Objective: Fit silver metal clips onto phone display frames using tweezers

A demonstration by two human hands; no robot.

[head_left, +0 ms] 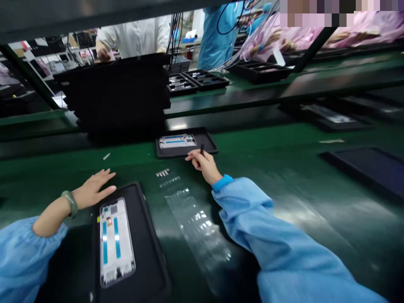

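My left hand (91, 190), a green bangle (72, 203) on its wrist, is open with fingers stretched out at the far left corner of a near black tray (143, 248). In that tray lies a white phone frame (110, 240) with two blue strips. My right hand (204, 165) is closed round a slim black tool (202, 149), whose exact kind I cannot make out. It is just in front of a far black tray (206, 141) holding another phone frame (178, 141). Between the hands lie a clear plastic sheet (195, 227) and a row of small metallic pieces (163, 172).
A tall stack of black trays (120, 97) stands at the back left. More trays (372, 168) lie on the green bench (268, 147) at right. A raised shelf (252, 86) crosses behind, with co-workers in white, blue and pink beyond. Cables (176, 42) hang above it.
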